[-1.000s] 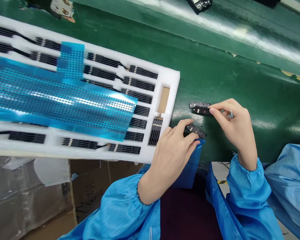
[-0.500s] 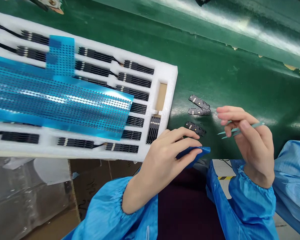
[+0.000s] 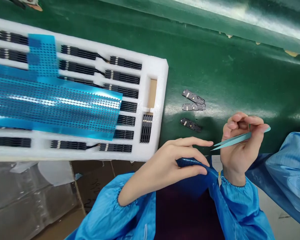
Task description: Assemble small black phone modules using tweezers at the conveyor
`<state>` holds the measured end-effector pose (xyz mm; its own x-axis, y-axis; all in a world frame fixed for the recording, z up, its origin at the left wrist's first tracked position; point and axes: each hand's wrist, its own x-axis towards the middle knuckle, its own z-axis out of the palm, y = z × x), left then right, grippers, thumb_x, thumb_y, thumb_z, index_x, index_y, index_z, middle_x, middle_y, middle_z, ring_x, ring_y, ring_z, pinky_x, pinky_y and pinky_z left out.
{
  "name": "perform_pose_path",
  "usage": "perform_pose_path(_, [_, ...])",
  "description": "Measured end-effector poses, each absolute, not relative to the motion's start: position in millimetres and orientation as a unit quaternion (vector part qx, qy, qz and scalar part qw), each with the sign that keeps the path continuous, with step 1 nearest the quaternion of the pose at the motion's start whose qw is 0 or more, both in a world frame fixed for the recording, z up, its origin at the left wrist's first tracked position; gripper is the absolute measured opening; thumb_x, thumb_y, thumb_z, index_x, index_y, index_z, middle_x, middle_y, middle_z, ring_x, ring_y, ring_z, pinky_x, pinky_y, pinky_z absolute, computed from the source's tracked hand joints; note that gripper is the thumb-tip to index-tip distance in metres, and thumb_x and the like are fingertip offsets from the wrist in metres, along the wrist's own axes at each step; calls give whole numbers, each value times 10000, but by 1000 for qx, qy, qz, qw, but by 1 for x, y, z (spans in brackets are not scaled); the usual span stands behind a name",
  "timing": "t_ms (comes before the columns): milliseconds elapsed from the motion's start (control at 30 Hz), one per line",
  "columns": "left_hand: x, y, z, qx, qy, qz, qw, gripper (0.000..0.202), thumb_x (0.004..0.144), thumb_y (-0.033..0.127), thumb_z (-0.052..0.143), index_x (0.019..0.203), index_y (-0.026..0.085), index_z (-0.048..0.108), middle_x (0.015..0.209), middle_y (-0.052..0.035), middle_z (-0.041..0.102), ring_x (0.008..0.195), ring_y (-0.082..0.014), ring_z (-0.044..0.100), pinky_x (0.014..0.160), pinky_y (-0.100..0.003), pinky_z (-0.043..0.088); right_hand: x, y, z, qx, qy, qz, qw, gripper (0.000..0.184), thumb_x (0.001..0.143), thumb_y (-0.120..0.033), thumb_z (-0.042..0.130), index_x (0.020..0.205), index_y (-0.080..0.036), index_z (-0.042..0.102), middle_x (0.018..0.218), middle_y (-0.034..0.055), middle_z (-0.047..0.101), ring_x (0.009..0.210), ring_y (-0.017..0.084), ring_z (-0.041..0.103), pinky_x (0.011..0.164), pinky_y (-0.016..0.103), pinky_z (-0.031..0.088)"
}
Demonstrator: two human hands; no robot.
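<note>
Between thumb and fingers, my left hand (image 3: 177, 160) pinches a curled piece of blue film (image 3: 190, 162) at the front edge of the green table. My right hand (image 3: 240, 146) is closed on pale green tweezers (image 3: 233, 140). Their tips point left, close to my left index fingertip and apart from the film. Past my hands lie three small black parts: two touching ones, an upper part (image 3: 193, 96) and a middle part (image 3: 193, 107), and a separate lower part (image 3: 190, 124).
A white foam tray (image 3: 162, 86) fills the left side, its slots holding several stacks of black parts (image 3: 124, 62). Across it lies a large blue film sheet (image 3: 55, 106) with rows of small dark pieces. Cardboard (image 3: 97, 180) is below the table edge. A blue sleeve (image 3: 290, 160) shows at right.
My right hand has turned palm up and moved left and down, bringing the tweezers towards my left hand. The left hand with the blue film has tilted and shifted slightly right. The view has shifted.
</note>
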<state>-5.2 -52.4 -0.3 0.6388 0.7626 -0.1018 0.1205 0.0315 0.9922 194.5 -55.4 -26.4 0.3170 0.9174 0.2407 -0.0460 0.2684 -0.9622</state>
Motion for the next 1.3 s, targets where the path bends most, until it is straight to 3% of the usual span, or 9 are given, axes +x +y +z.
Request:
perform_pose_path(133, [-1, -53, -6, 637, 351, 264, 633, 92, 971, 135, 867, 997, 223, 874, 1188, -21, 856, 1069, -181, 825, 983, -240, 616, 182, -61, -25, -491, -389, 391, 675, 440, 1210, -433, 329, 1039, -326, 720, 1018, 37, 721, 727, 174, 647, 551, 297, 532])
perform_pose_path(300, [-1, -52, -10, 630, 336, 226, 663, 61, 971, 174, 882, 1008, 221, 888, 1316, -43, 818, 1166, -191, 808, 993, -207, 579, 169, -67, -27, -507, -347, 381, 691, 436, 1204, -438, 327, 1054, -321, 719, 977, 44, 714, 713, 179, 623, 561, 303, 540])
perform_pose_path(400, [-1, -52, -10, 621, 345, 239, 662, 57, 970, 149, 875, 972, 205, 881, 1121, -21, 831, 1015, -156, 810, 910, -193, 579, 172, -70, -30, -510, -370, 385, 675, 440, 1201, -471, 339, 1102, -317, 739, 1019, 61, 718, 758, 183, 651, 591, 314, 565])
perform_pose_path(500, [-3, -50, -8, 624, 361, 262, 641, 85, 971, 114, 862, 958, 197, 870, 1037, -6, 812, 935, -134, 789, 831, -180, 571, 189, -73, -31, -511, -480, 386, 600, 305, 1157, -472, 558, 1178, -290, 802, 1023, 71, 718, 831, 198, 684, 669, 347, 604])
perform_pose_path(633, [-10, -48, -4, 644, 373, 263, 614, 106, 967, 97, 860, 941, 200, 859, 1007, 4, 807, 921, -130, 783, 824, -182, 567, 222, -76, -27, -472, -613, 443, 454, 80, 1028, -233, 798, 1094, -253, 840, 876, 27, 766, 786, 180, 708, 673, 321, 607])
perform_pose_path(800, [-13, -52, -1, 673, 399, 256, 568, 101, 994, 119, 836, 994, 217, 858, 1105, -17, 830, 984, -162, 796, 877, -232, 593, 235, -77, -26, -459, -603, 508, 410, 157, 940, -161, 888, 1063, -237, 826, 977, 32, 848, 851, 191, 811, 728, 310, 685])
perform_pose_path(1067, [-15, -53, 3, 723, 454, 249, 457, 92, 1059, 175, 769, 1065, 238, 836, 1399, -46, 777, 1170, -204, 793, 992, -284, 612, 223, -60, -27, -566, -535, 348, 522, 140, 1058, -248, 764, 1178, -278, 829, 1138, 56, 837, 930, 228, 858, 715, 346, 757])
perform_pose_path(1200, [-14, -50, 0, 738, 453, 249, 433, 68, 1057, 177, 775, 1065, 228, 818, 1372, -51, 779, 1161, -207, 793, 979, -290, 603, 218, -36, -23, -534, -658, 251, 469, 302, 1132, -303, 645, 1401, -358, 771, 1289, 42, 839, 1175, 290, 836, 954, 476, 766])
perform_pose_path(1300, [-13, -50, -3, 728, 451, 270, 440, 65, 1051, 166, 780, 1058, 215, 822, 1342, -59, 787, 1161, -203, 791, 978, -280, 598, 213, -27, -18, -501, -711, 264, 417, 375, 1173, -291, 544, 1508, -355, 702, 1276, 43, 834, 1112, 248, 838, 944, 431, 754])
